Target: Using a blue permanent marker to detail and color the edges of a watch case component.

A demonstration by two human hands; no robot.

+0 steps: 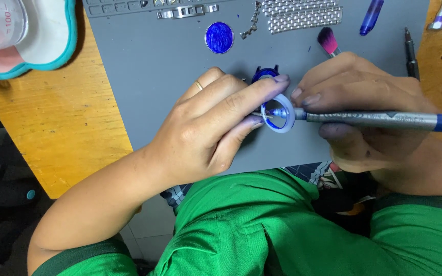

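At centre frame, the left hand (205, 128) pinches a pale white plastic ring (281, 113) between thumb and forefinger, grip closed on it, above the grey rubber mat (154, 66) covering the yellow wooden surface (62, 122). Just right, the right hand (364, 112) grips a grey and blue pen-shaped tool (384, 120), its tip inside the ring. A round blue dial (219, 38) lies above.

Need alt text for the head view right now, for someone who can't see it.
Left hand pinches a small pale ring while the right hand touches a blue-tipped pen to its inside, over a grey mat on a yellow table. A blue disc, a pink brush and metal watch-band pieces lie behind.
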